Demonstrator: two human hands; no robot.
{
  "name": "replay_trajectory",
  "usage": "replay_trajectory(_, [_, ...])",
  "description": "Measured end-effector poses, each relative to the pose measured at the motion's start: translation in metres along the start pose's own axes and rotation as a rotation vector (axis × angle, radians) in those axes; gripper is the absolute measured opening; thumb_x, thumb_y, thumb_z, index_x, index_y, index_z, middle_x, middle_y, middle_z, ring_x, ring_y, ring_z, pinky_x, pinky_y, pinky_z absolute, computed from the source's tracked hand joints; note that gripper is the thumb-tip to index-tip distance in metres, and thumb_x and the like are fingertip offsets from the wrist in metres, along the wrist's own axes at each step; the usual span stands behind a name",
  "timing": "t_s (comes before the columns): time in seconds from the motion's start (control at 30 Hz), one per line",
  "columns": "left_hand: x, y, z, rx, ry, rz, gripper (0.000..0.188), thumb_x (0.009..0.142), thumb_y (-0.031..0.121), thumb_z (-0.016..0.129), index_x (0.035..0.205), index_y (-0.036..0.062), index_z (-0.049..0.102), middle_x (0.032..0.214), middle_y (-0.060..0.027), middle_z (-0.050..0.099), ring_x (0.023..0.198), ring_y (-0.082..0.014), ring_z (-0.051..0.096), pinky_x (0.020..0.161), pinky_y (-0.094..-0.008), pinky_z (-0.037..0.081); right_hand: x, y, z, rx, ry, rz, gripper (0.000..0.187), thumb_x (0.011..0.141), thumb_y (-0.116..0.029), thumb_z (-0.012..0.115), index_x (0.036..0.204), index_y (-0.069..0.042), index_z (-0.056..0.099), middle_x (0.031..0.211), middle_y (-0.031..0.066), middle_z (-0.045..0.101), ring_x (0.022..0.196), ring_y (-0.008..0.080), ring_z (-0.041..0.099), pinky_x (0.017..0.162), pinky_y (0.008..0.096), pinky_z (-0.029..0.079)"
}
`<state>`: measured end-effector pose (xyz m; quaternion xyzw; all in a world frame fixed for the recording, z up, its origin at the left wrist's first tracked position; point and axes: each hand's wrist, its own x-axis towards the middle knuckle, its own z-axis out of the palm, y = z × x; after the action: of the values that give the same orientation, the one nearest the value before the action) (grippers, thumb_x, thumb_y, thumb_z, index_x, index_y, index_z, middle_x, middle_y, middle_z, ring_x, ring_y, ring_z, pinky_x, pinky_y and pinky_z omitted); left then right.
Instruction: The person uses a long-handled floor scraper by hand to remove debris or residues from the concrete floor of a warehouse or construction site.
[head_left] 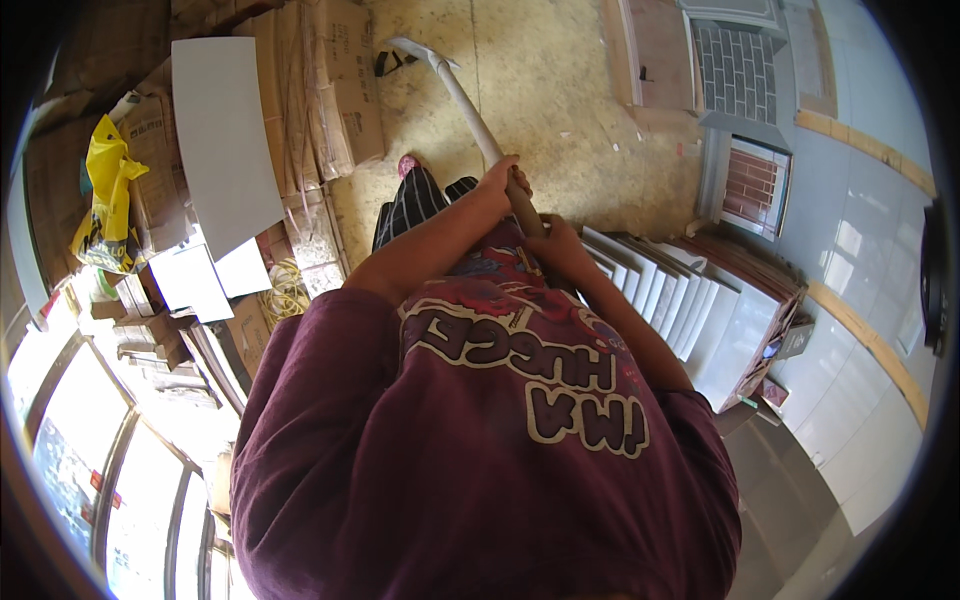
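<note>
A pickaxe [467, 108] with a long pale wooden handle slants away from my body, its curved grey metal head at the far end over the floor. My left hand [505, 180] is wrapped round the handle partway along. Closer to my body, my right hand [556, 243] grips the same handle near its lower end, its fingers partly hidden. Whether the metal head touches the floor I cannot tell. A dark strap-like piece [396, 63] shows beside the head.
Cardboard boxes [350, 90] stand at the left, with a large pale panel [225, 140] and a yellow plastic bag [108, 190] beside them. To the right, several tiles or slabs [680, 300] lean in a row. Brick-pattern sample panels [737, 75] stand farther off. Yellowish floor [540, 90] lies ahead.
</note>
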<state>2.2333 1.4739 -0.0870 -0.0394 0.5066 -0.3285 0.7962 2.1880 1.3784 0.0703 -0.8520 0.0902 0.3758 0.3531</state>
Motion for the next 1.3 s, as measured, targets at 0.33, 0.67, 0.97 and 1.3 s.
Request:
replay_trajectory(0.33, [0.002,0.039,0.021,0.063,-0.221,0.065,0.011,0.071,0.011,0.054,0.071,0.0133,0.044,0.052,-0.0001,0.039,0.045,-0.014,0.04,0.049,-0.0322,0.039,0.056,-0.017,-0.017,0.049,-0.241,0.124,0.027,0.06,-0.017,0.057,0.076,0.004,0.049,0.063,0.0122,0.054,0.053,0.0185,0.054,0.048,0.0281,0.043])
replay_trajectory(0.67, [0.046,0.049,0.044,0.082,-0.127,0.112,0.017,0.073,0.009,0.052,0.086,0.0068,0.042,0.07,-0.0109,0.045,0.066,-0.0288,0.049,0.064,-0.043,0.044,0.1,-0.014,-0.068,-0.468,-0.198,-0.074,0.038,0.059,-0.021,0.055,0.087,0.003,0.046,0.078,0.0215,0.056,0.077,0.0336,0.056,0.067,0.0386,0.044])
replay_trajectory(0.97, [0.065,0.039,0.099,0.062,0.0,0.165,0.008,0.074,0.009,0.05,0.074,0.0024,0.045,0.068,-0.0093,0.048,0.074,-0.0281,0.052,0.071,-0.0414,0.045,0.14,-0.017,-0.129,-0.806,-0.231,-0.201,0.03,0.062,-0.013,0.052,0.088,0.001,0.046,0.079,0.0203,0.056,0.076,0.0327,0.056,0.066,0.0402,0.045])
replay_trajectory(1.3, [0.094,-0.003,0.136,0.037,-0.05,0.036,0.03,0.077,0.013,0.05,0.1,0.0002,0.036,0.088,-0.0152,0.048,0.082,-0.0325,0.052,0.075,-0.045,0.045,0.142,0.009,-0.189,-0.855,-0.295,-0.109,0.036,0.061,-0.016,0.052,0.093,-0.003,0.044,0.08,0.0184,0.056,0.076,0.0332,0.055,0.066,0.0413,0.043])
